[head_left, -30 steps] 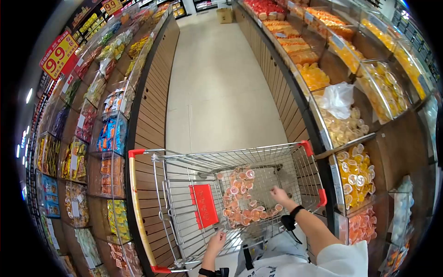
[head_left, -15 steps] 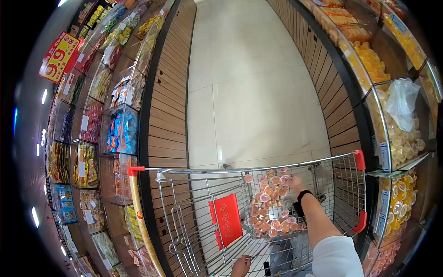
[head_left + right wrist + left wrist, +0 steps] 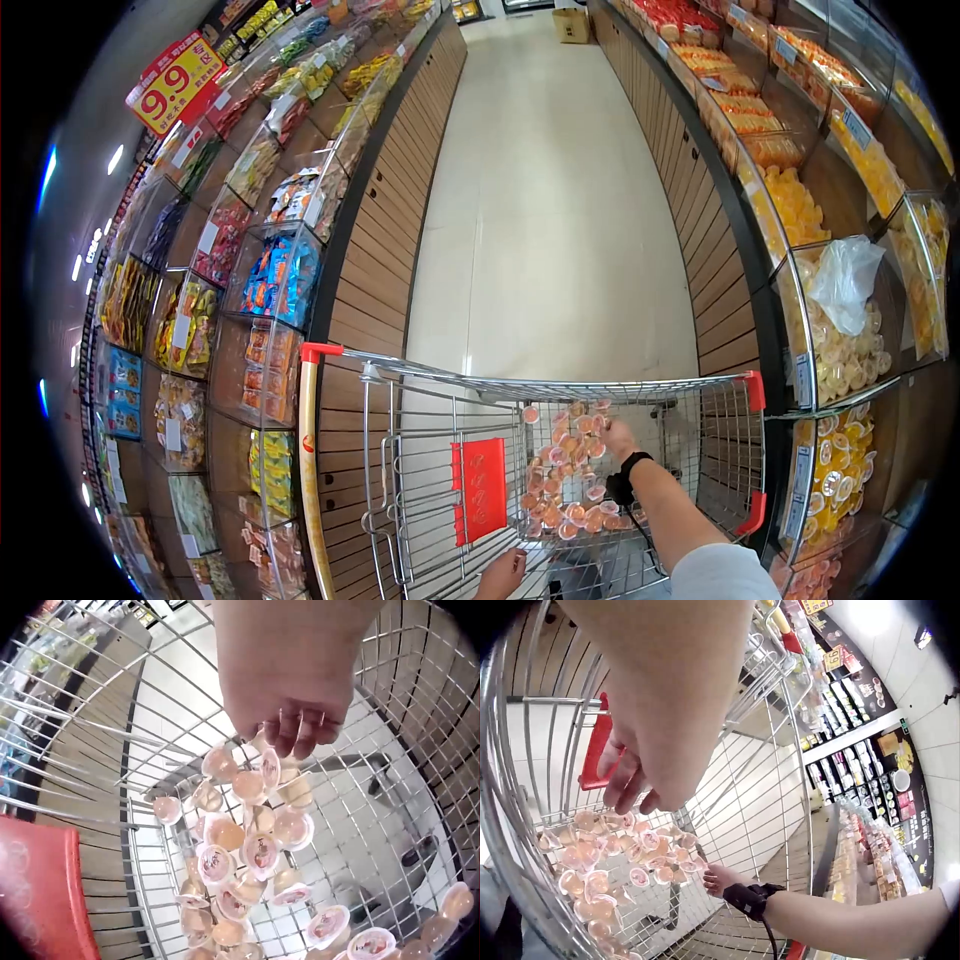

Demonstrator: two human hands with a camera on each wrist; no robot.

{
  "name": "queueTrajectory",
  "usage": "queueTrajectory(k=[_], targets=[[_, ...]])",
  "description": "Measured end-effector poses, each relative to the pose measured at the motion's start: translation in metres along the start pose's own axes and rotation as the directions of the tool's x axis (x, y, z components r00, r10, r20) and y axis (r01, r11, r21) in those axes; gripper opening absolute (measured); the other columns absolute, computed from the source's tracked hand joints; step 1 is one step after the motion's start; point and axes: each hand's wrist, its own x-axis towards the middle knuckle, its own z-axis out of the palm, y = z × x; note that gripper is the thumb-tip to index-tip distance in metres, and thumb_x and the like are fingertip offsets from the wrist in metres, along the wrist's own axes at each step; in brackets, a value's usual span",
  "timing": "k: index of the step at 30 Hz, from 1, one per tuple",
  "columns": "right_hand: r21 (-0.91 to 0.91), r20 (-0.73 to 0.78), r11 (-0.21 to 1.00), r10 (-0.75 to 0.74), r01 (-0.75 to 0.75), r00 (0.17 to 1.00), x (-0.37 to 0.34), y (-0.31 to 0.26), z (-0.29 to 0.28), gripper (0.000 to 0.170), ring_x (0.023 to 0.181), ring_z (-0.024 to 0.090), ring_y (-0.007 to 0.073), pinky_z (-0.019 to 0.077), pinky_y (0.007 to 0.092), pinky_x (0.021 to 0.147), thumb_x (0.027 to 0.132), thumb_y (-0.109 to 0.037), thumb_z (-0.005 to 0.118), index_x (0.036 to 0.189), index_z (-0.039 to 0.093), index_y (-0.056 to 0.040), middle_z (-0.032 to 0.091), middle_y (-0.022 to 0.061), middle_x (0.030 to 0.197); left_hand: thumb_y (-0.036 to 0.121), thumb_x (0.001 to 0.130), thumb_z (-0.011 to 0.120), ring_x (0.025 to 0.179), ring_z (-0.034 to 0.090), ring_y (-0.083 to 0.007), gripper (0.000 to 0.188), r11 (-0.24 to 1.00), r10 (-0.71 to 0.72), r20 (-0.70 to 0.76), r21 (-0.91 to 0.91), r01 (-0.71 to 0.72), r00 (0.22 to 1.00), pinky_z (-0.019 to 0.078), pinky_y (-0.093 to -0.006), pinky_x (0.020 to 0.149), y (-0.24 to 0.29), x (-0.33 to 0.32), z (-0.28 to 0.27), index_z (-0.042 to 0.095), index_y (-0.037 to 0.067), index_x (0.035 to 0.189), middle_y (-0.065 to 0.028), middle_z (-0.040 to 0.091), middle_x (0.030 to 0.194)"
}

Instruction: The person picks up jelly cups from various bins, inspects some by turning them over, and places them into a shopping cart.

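Many small jelly cups (image 3: 560, 450) with pink jelly and printed film lids lie heaped on the wire floor of a shopping cart (image 3: 560, 382). My right hand (image 3: 620, 438) reaches down into the cart at the edge of the heap. In the right wrist view its fingers (image 3: 304, 735) are curled, with jelly cups (image 3: 259, 776) right below the fingertips; the thumb is hidden, and I cannot tell whether it grips a cup. My left hand (image 3: 503, 573) hangs over the near side of the cart, fingers loosely bent and holding nothing, close to the red panel (image 3: 480, 490).
Clear-walled bins of packaged snacks (image 3: 275, 275) line the left side. On the right stand bins of yellow jelly cups (image 3: 840, 470), one with a plastic bag (image 3: 848, 285) on top. A pale tiled aisle (image 3: 550, 200) runs ahead to a cardboard box (image 3: 572, 26).
My right hand went from beside the jelly cups to the heap's far edge, then slightly back toward me. The head view tipped down, then up again. My left hand stays near the cart's near side.
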Motion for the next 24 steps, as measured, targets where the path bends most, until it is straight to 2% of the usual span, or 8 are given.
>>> queueTrajectory(k=[8, 13, 15, 16, 18, 19, 21, 24], targets=[[-0.034, 0.029, 0.995, -0.097, 0.098, 0.995, 0.016, -0.012, 0.010, 0.035, 0.071, 0.050, 0.0319, 0.0400, 0.0377, 0.059, 0.071, -0.031, 0.040, 0.084, 0.048, 0.0006, 0.051, 0.0210, 0.075, 0.025, 0.073, 0.038, 0.064, 0.049, -0.0306, 0.025, 0.986, -0.084, 0.106, 0.150, 0.068, 0.991, 0.0388, -0.0374, 0.056, -0.039, -0.010, 0.010, 0.045, 0.004, 0.085, -0.0160, 0.051, 0.069], [-0.023, -0.168, 0.975, -0.222, 0.221, 0.961, -0.013, -0.004, 0.052, 0.028, 0.054, 0.050, 0.0300, 0.0385, 0.0365, 0.047, 0.070, -0.026, 0.045, 0.068, 0.050, 0.0021, 0.050, 0.0202, 0.061, 0.023, 0.073, 0.042, 0.064, 0.052, -0.0248, 0.021, 0.988, -0.135, 0.115, 0.093, 0.125, 0.984, 0.0408, -0.0329, 0.056, -0.030, -0.014, 0.004, 0.047, 0.007, 0.085, -0.0104, 0.053, 0.071], [0.484, -0.117, 0.808, -0.323, 0.338, 0.939, -0.032, 0.006, 0.076, 0.025, 0.051, 0.051, 0.0231, 0.0383, 0.0342, 0.045, 0.071, -0.025, 0.045, 0.068, 0.048, -0.0001, 0.050, 0.0147, 0.058, 0.022, 0.073, 0.042, 0.066, 0.052, -0.0251, 0.021, 0.988, -0.146, 0.046, -0.041, 0.148, 0.988, 0.0409, -0.0325, 0.057, -0.023, -0.013, -0.005, 0.047, 0.008, 0.087, -0.0103, 0.054, 0.072], [0.384, -0.186, 0.859, -0.286, 0.338, 0.940, -0.072, -0.014, 0.064, 0.020, 0.049, 0.047, 0.0136, 0.0372, 0.0280, 0.041, 0.074, -0.021, 0.043, 0.068, 0.045, -0.0022, 0.048, 0.0069, 0.055, 0.022, 0.074, 0.042, 0.065, 0.052, -0.0248, 0.021, 0.989, -0.139, -0.017, -0.048, 0.138, 0.990, 0.0410, -0.0321, 0.057, -0.020, -0.012, -0.010, 0.047, 0.007, 0.087, -0.0106, 0.054, 0.072], [0.628, 0.339, 0.778, -0.239, -0.030, 0.910, -0.118, -0.023, 0.057, 0.014, 0.047, 0.042, 0.0086, 0.0353, 0.0214, 0.041, 0.075, -0.017, 0.041, 0.069, 0.043, -0.0055, 0.042, 0.0006, 0.052, 0.020, 0.074, 0.041, 0.064, 0.053, -0.0241, 0.021, 0.990, -0.134, -0.142, -0.061, 0.126, 0.981, 0.0413, -0.0314, 0.057, -0.015, -0.014, -0.024, 0.046, 0.006, 0.088, -0.0111, 0.054, 0.072], [0.668, 0.313, 0.731, -0.448, 0.141, 0.838, -0.150, -0.037, 0.046, 0.012, 0.046, 0.039, 0.0077, 0.0336, 0.0210, 0.041, 0.075, -0.015, 0.041, 0.067, 0.042, -0.0058, 0.039, -0.0004, 0.051, 0.019, 0.076, 0.039, 0.061, 0.053, -0.0213, 0.020, 0.986, -0.117, -0.206, -0.143, 0.088, 0.972, 0.0415, -0.0293, 0.055, -0.017, -0.013, -0.027, 0.046, 0.003, 0.086, -0.0116, 0.054, 0.071], [0.738, 0.510, 0.671, -0.488, -0.069, 0.709, -0.215, -0.080, 0.012, 0.013, 0.045, 0.036, 0.0067, 0.0297, 0.0198, 0.040, 0.075, -0.013, 0.041, 0.064, 0.039, -0.0067, 0.036, -0.0018, 0.050, 0.019, 0.077, 0.038, 0.054, 0.051, -0.0179, 0.018, 0.900, -0.103, -0.267, -0.435, -0.024, 0.958, 0.0394, -0.0265, 0.049, -0.013, -0.015, -0.045, 0.045, 0.002, 0.081, -0.0101, 0.052, 0.063], [0.751, 0.552, 0.661, -0.632, 0.007, 0.543, -0.289, -0.147, -0.039, 0.014, 0.045, 0.033, 0.0049, 0.0258, 0.0187, 0.039, 0.075, -0.012, 0.043, 0.063, 0.037, -0.0070, 0.035, -0.0032, 0.050, 0.019, 0.077, 0.040, 0.047, 0.046, -0.0092, 0.019, 0.749, -0.094, -0.199, -0.660, -0.062, 0.975, 0.0355, -0.0210, 0.044, 0.019, -0.038, -0.095, 0.046, 0.001, 0.075, -0.0046, 0.047, 0.054]])
